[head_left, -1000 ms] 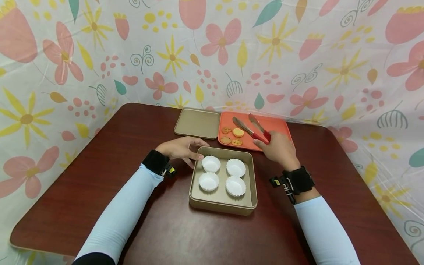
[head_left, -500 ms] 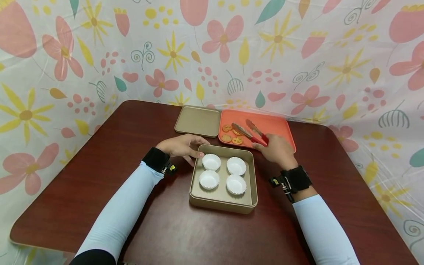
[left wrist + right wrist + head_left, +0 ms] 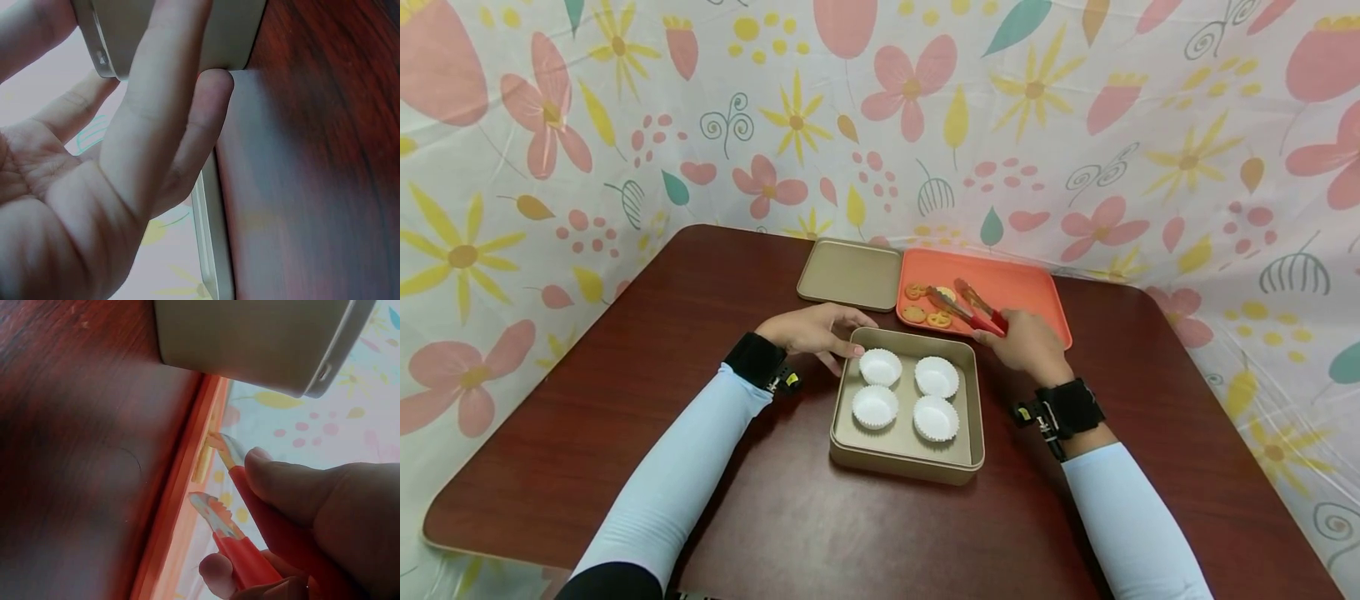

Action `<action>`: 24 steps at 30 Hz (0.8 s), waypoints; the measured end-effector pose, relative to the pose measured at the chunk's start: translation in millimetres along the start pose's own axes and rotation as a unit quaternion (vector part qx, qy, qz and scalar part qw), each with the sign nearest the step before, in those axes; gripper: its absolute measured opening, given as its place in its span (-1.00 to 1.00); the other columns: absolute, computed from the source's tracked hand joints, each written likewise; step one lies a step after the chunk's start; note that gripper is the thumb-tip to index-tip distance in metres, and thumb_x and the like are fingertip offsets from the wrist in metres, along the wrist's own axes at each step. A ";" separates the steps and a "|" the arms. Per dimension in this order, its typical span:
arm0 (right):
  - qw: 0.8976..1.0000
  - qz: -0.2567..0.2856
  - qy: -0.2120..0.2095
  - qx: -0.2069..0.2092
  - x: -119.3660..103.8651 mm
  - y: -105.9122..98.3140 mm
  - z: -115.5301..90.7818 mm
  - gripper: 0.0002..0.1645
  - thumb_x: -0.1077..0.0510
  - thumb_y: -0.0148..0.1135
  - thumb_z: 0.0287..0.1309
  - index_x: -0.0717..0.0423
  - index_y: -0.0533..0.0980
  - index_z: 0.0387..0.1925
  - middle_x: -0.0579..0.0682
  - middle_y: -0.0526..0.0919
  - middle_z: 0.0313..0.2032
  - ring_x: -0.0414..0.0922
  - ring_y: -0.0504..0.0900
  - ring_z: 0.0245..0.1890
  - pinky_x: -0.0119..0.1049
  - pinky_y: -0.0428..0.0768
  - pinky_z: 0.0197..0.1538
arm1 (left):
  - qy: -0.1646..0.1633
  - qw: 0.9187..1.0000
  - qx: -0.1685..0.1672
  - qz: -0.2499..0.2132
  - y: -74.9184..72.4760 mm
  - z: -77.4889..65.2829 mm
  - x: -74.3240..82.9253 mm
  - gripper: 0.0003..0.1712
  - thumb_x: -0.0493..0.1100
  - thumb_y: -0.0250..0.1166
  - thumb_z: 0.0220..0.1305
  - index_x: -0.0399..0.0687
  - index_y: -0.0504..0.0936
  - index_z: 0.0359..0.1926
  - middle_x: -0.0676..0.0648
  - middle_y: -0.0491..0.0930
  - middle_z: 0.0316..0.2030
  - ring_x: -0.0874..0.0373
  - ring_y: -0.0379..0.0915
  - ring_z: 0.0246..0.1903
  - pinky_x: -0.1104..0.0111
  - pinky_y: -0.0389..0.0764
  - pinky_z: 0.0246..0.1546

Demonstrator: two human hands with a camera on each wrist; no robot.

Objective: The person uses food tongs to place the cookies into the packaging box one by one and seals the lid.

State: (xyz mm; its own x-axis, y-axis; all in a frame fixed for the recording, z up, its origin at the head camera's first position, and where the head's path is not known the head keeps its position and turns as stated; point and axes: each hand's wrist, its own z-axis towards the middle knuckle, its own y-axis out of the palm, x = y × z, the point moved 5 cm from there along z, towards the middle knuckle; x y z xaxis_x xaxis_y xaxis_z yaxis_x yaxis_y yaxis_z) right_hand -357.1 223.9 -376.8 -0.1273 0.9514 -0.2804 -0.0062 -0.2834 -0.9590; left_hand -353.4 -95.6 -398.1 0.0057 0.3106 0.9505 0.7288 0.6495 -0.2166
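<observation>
A gold square tin [image 3: 906, 462] stands mid-table, holding several white paper baking cups [image 3: 880, 367]. My left hand [image 3: 808, 329] is at its back left corner. The thumb touches the rim, and in the left wrist view mostly straight fingers [image 3: 156, 94] touch the tin's side. Behind the tin, my right hand [image 3: 1030, 346] holds red-handled tongs [image 3: 973, 304] over an orange tray [image 3: 1022, 283]. The tongs' arms are spread, tips low at the tray around a round yellow cookie [image 3: 945, 294]. Beside it lie pretzel-shaped cookies [image 3: 938, 319] and a round brown cookie [image 3: 913, 314].
A flat gold lid [image 3: 850, 275] lies left of the orange tray, near the table's back edge. The dark wooden table [image 3: 760, 517] meets a flower-patterned curtain [image 3: 880, 125] at the back. The tin's raised walls stand between both hands.
The tongs have come down and slightly towards the cookies, their tips now around the yellow one. My left hand stays at the tin's corner; the head view has tilted a little.
</observation>
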 end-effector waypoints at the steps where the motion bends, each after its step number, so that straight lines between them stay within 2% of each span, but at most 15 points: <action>1: 1.000 0.000 0.000 -0.001 0.3 0.4 0.2 -0.29 -0.24 0.27 0.37 0.30 0.52 0.18 0.27 0.65 -0.15 0.16 0.58 -0.23 -0.06 0.51 -0.31 | 0.000 1.000 0.000 -0.001 0.0 0.0 0.0 -0.42 -0.36 0.31 0.41 -0.20 0.42 0.40 -0.23 0.36 0.36 -0.22 0.61 0.02 0.00 0.79 -0.13; 11: 1.000 -0.010 -0.016 -0.007 -1.1 2.7 2.5 -0.34 -0.20 0.26 0.40 0.27 0.52 0.20 0.23 0.63 -0.22 0.12 0.54 -0.29 -0.13 0.47 -0.37 | -0.004 1.000 0.004 -0.010 -0.8 -1.4 -2.0 -0.42 -0.36 0.31 0.41 -0.19 0.42 0.40 -0.24 0.33 0.37 -0.22 0.61 0.02 0.00 0.78 -0.13; 14: 1.000 -0.013 -0.019 -0.008 -0.7 2.6 1.8 -0.41 -0.19 0.27 0.39 0.23 0.55 0.12 0.19 0.59 -0.28 0.10 0.52 -0.33 -0.18 0.40 -0.43 | -0.005 1.000 0.005 -0.011 0.1 -1.3 -3.0 -0.42 -0.36 0.31 0.41 -0.19 0.42 0.39 -0.24 0.34 0.37 -0.23 0.61 0.02 0.00 0.78 -0.13; 19: 1.000 -0.009 -0.014 -0.008 3.4 1.7 0.0 -0.50 -0.18 0.29 0.38 0.18 0.54 -0.03 0.09 0.39 -0.46 0.05 0.39 -0.46 -0.24 0.19 -0.52 | 0.003 1.000 -0.001 -0.006 2.2 0.3 -2.0 -0.43 -0.35 0.32 0.41 -0.20 0.43 0.39 -0.24 0.35 0.36 -0.24 0.61 0.03 0.00 0.78 -0.13; 24: 0.999 -0.002 -0.033 0.003 2.4 0.6 1.5 -0.55 -0.16 0.29 0.38 0.17 0.53 -0.14 0.07 0.34 -0.51 0.02 0.35 -0.52 -0.26 0.17 -0.54 | 0.002 1.000 0.003 -0.002 0.2 0.4 -0.3 -0.43 -0.35 0.32 0.40 -0.19 0.43 0.38 -0.23 0.37 0.34 -0.23 0.61 0.02 0.00 0.79 -0.15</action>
State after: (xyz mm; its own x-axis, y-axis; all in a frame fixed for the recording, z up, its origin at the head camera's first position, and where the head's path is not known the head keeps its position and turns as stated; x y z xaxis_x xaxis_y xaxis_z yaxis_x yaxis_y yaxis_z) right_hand -358.9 225.8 -378.1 -0.1918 0.9425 -0.2737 -0.0126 -0.2812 -0.9596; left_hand -353.5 -95.3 -398.5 0.0055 0.3049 0.9524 0.7249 0.6548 -0.2138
